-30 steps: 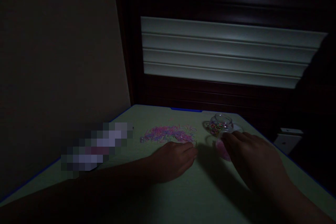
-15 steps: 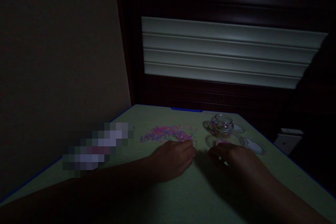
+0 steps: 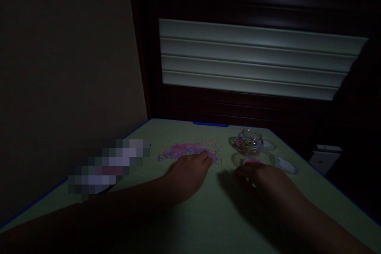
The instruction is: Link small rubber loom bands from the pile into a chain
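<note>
A loose pile of pink and purple bands (image 3: 184, 150) lies on the pale green table (image 3: 178, 222). My left hand (image 3: 193, 172) reaches to the pile's near right edge, its fingers closed at the bands; what they pinch is too small to make out. My right hand (image 3: 262, 178) is closed beside an open clear jar (image 3: 259, 154), which has some pink bands inside near its mouth. Whether those fingers hold the jar or something small is hidden. Behind it stands another clear jar (image 3: 249, 142) with multicoloured bands.
Two clear lids, one nearer (image 3: 286, 164) and one farther (image 3: 268, 144), lie right of the jars. A blurred-out object (image 3: 110, 168) rests at the table's left. A white box (image 3: 324, 160) is beyond the right edge. Wall and dark panelling border the table.
My left hand has moved left and slightly away from me, from the space beside the pile onto its right part. My right hand has stayed nearly in place.
</note>
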Demonstrator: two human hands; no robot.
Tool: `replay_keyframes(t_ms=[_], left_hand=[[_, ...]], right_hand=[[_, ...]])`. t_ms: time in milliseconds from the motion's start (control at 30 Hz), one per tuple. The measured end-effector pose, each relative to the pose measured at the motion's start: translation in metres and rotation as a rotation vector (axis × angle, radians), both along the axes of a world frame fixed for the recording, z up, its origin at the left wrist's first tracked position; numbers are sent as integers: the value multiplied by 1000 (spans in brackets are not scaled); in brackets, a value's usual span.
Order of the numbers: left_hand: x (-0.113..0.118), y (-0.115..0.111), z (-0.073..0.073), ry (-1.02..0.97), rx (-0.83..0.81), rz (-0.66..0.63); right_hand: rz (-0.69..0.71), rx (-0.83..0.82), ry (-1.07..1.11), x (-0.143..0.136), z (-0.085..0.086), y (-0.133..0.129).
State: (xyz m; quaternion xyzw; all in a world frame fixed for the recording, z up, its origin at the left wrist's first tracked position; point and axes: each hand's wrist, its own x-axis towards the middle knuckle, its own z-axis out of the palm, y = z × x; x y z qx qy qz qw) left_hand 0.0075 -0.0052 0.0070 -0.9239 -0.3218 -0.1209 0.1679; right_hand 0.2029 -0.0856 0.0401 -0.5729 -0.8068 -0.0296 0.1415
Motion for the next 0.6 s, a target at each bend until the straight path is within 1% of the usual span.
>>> replay_keyframes(t_ms=[133,267,467,600], left_hand=[[-5,6,0,8,24,114],[-10,10,1,36,23,176],[-10,4,9,70,4,193],[-7,-1,11,87,-37,186]], right_hand=[[20,31,-8,1,-2,0],[21,39,5,2,-5,0],[16,23,-1,2,-2,0],[-2,10,-1,1,-1,0]])
